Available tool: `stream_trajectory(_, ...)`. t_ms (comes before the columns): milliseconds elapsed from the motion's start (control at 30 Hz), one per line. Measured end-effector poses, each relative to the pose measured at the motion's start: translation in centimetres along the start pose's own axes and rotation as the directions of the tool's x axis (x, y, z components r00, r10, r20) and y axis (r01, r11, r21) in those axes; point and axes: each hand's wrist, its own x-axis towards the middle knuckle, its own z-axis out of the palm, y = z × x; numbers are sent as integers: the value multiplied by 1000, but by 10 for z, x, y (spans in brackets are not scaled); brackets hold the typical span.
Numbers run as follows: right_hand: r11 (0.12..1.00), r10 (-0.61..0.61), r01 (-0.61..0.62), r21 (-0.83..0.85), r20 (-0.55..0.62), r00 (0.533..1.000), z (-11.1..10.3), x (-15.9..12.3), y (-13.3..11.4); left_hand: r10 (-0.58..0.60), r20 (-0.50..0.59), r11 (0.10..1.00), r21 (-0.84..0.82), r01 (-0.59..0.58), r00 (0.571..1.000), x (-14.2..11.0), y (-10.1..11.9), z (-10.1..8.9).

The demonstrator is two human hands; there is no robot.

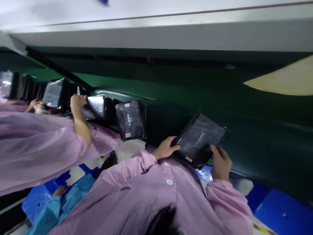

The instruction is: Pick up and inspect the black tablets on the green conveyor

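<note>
A dark tablet (199, 137) with "Android" lettering on its screen lies tilted in front of my body, its near left edge close to the pink smock. The surface looks hazy, like a film or bag, but I cannot tell which. My left hand (166, 148) grips the left edge, thumb lying over the rim. At the near right edge, my right hand (220, 162) has thumb and fingers closed on the border of the tablet or its film. Left of my hands stands a stack of similar tablets (130, 120), the top one also showing the lettering and white stickers.
Further left are more tablet stacks (96, 106) on the green work surface (244, 130). A neighbour in pink has a raised hand (77, 102) beside them. A white shelf (156, 36) spans overhead. Yellow sheet (286, 78) hangs at right; blue bins (281, 209) sit below.
</note>
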Motion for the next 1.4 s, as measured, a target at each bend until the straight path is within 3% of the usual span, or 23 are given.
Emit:
stream_trajectory(133, 998, -51, 47, 38, 97, 994, 33, -21, -30, -2, -148, 999, -43, -4, 989, -35, 13, -32)
stream_trajectory(233, 988, -154, 150, 35, 257, 954, 78, -46, -61, 5, -370, 998, -51, -26, 929, -68, 12, -65)
stream_trajectory(300, 962, -256, 271, 9, 362, 896, 111, -64, -83, -15, -488, 997, -74, -24, 873, -86, 7, -91)
stream_trajectory(400, 868, -417, 496, -20, 513, 750, 161, -88, -111, -17, -590, 997, -72, -32, 807, -103, -8, -129)
stream_trajectory(467, 809, -464, 588, 2, 616, 636, 193, -102, -122, -8, -634, 1000, -5, 6, 774, -107, -24, -151)
stream_trajectory(533, 786, -446, 618, 12, 703, 554, 223, -114, -122, 5, -679, 993, 93, 79, 734, -106, -42, -168)
stream_trajectory(633, 779, -376, 626, -31, 776, 506, 252, -123, -108, 73, -763, 972, 197, 124, 643, -99, -70, -187)
stream_trajectory(700, 780, -369, 625, -25, 788, 493, 255, -120, -96, 105, -791, 972, 208, 105, 603, -94, -85, -195)
stream_trajectory(767, 778, -403, 629, -3, 764, 503, 244, -106, -85, 107, -796, 979, 188, 75, 595, -93, -91, -200)
stream_trajectory(833, 771, -439, 636, -36, 693, 572, 219, -79, -77, 113, -807, 985, 168, 43, 580, -96, -87, -200)
stream_trajectory(900, 758, -465, 625, -185, 519, 717, 181, -44, -70, 127, -837, 988, 152, 4, 532, -102, -73, -191)
stream_trajectory(967, 756, -477, 531, -383, 232, 848, 134, -9, -62, 157, -860, 988, 144, -63, 485, -106, -55, -174)
stream_trajectory(1000, 760, -480, 461, -459, 83, 874, 110, 6, -58, 178, -854, 984, 143, -107, 488, -106, -46, -162)
stream_trajectory(1033, 766, -479, 393, -509, -44, 877, 87, 19, -53, 197, -830, 979, 138, -149, 523, -104, -37, -148)
stream_trajectory(1067, 776, -471, 337, -533, -134, 872, 66, 29, -47, 206, -775, 977, 125, -175, 598, -101, -31, -134)
stream_trajectory(1133, 804, -432, 264, -532, -219, 875, 36, 45, -35, 194, -569, 981, 94, -171, 799, -88, -23, -101)
stream_trajectory(1200, 839, -381, 234, -492, -222, 898, 21, 56, -22, 154, -312, 987, 93, -131, 937, -69, -23, -68)
stream_trajectory(1233, 856, -358, 232, -462, -208, 910, 18, 59, -16, 136, -204, 987, 107, -116, 969, -58, -25, -53)
stream_trajectory(1300, 888, -331, 236, -395, -192, 924, 19, 64, -7, 111, -64, 983, 151, -100, 992, -37, -32, -30)
stream_trajectory(1400, 922, -316, 243, -302, -222, 922, 24, 62, 5, 61, 25, 969, 238, -66, 998, -8, -40, -12)
